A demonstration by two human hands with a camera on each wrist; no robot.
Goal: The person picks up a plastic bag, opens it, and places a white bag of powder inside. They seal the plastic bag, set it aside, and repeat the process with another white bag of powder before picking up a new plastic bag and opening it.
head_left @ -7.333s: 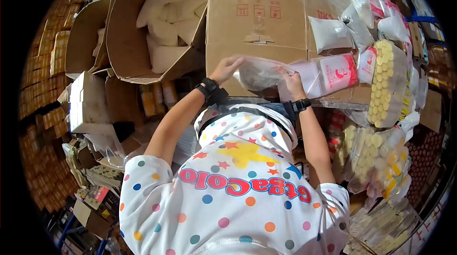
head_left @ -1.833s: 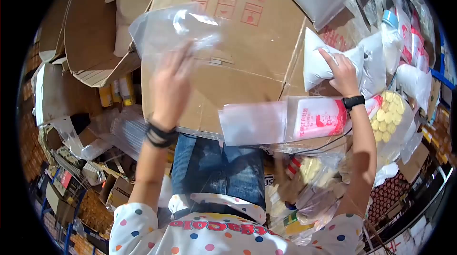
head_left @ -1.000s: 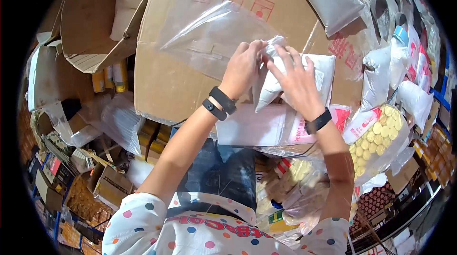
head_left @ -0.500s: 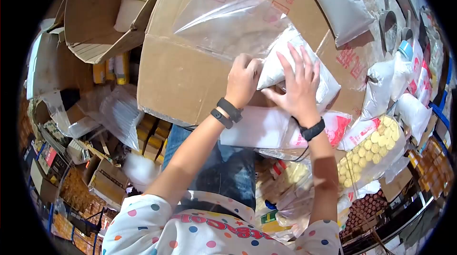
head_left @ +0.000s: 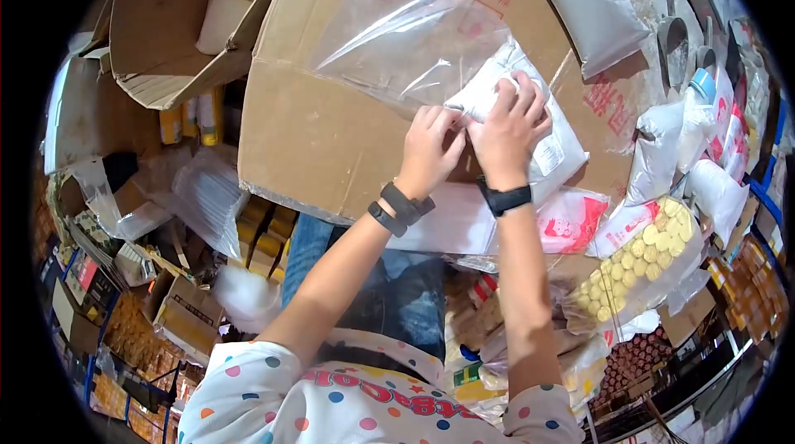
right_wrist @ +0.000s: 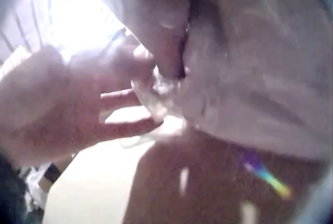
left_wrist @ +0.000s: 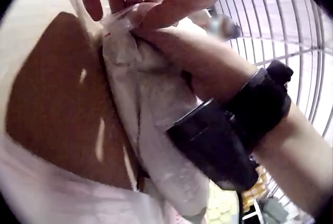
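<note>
The left hand [head_left: 426, 150] has its fingers bent in, with thumb and forefinger pinching the edge of the clear plastic bag [head_left: 406, 42] where it meets the near-left corner of the filled white bag [head_left: 559, 146]. The right hand [head_left: 507, 125] grips that white bag: its fingers curve over the top and its thumb meets the same corner, so the 2 hands nearly touch. The white bag lies aslant on the cardboard tabletop [head_left: 302, 133], beside the red-printed packet [head_left: 571, 222]. Whether it sits inside the clear plastic cannot be told.

To work this corner well, thin film calls for fingertip pinches from both sides, close together, so that it neither slips nor bunches. The right palm should bear lightly, since the soft contents would shift under a hard push. Tugging from 1 side only could crease or tear the film.
</note>
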